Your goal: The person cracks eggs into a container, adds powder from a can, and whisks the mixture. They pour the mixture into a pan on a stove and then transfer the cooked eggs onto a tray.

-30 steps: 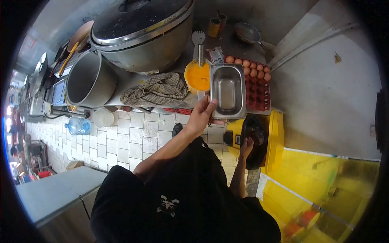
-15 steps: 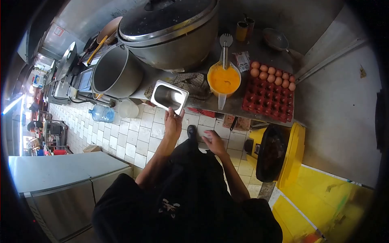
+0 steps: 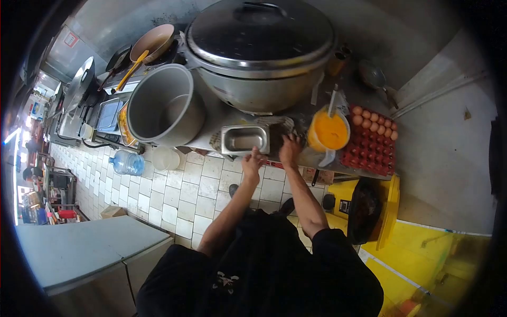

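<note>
A small rectangular metal pan [image 3: 228,141] sits level at the worktop's front edge, its inside bare. My left hand [image 3: 254,162] grips the pan's near rim, fingertips over the edge. Just right of it, my right hand [image 3: 289,152] reaches onto a crumpled checked cloth [image 3: 281,124], its fingers apart and touching the cloth. Part of the cloth is hidden behind the pan and hand. Close to my right hand stands a pitcher [image 3: 315,138] of orange-yellow liquid, with a utensil handle [image 3: 333,100] sticking up from it.
Behind the pan stands a large lidded pot [image 3: 253,87]; a deep open pot [image 3: 168,108] is at its left. A red egg tray [image 3: 369,150] with several eggs lies at right. Below are a yellow bin [image 3: 388,211] and a blue water bottle [image 3: 127,162].
My left hand has brought the pan forward and right to the worktop edge, levelling it. My right hand has risen from beside my body to the cloth. The camera view has shifted.
</note>
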{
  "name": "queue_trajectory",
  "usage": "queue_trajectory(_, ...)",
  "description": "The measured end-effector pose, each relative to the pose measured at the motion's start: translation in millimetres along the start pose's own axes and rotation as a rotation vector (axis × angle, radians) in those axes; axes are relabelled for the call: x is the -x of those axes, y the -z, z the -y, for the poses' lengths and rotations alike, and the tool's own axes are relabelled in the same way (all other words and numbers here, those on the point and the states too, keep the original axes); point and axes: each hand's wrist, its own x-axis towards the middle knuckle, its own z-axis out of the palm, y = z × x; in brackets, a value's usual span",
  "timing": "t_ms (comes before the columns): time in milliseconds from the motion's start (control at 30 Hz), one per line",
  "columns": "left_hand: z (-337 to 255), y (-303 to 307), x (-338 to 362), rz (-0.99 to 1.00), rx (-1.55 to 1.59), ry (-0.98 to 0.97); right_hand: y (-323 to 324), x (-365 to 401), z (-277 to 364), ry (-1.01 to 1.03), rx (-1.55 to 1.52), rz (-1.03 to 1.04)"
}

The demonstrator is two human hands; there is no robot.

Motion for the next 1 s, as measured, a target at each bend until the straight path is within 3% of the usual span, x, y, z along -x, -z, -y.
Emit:
queue_trajectory(100,-1.7,22.3,-23.0,0.105,-0.089,0.019,-19.0,-3.4,-10.0,0.075,-0.170,-0.127)
queue_trajectory(200,-28.2,21.6,-21.6,0.144,-0.050,0.000,-21.4,-6.9,-6.5,-0.010,-0.207,-0.063)
queue_trajectory(433,-87.0,48.9,-36.5,0.107,-0.095,-0.029,-15.5,-1.2,8.0,-0.031,-0.134,-0.107)
queue_trajectory(533,-111.6,78.3,-53.5,0.163,-0.205,-0.016,-8.4,2.5,17.2,0.082,-0.085,-0.174)
queue_trajectory(633,-133.4,94.5,-69.4,0.216,-0.297,0.012,-10.9,-2.3,5.4,-0.012,-0.202,-0.036)
queue_trajectory(667,-136.3,101.2,-77.3,0.248,-0.357,0.036,-16.8,-4.7,0.0,-0.125,-0.206,0.002)
queue_trajectory(867,-175.1,126.8,-52.9,0.201,-0.565,0.064,-16.7,-0.4,-5.0,-0.140,-0.276,-0.049)
queue_trajectory(933,-190.7,170.6,-41.6,0.397,-0.671,0.138,-17.6,1.1,-4.6,-0.051,-0.288,-0.094)
queue_trajectory(967,-206.9,196.9,-33.5,0.511,-0.799,0.247,-17.1,0.9,-6.6,0.009,-0.269,-0.114)
queue_trajectory(1000,-237.6,212.6,-16.3,0.616,-0.725,0.389,-13.8,1.2,-6.9,0.012,-0.253,-0.067)
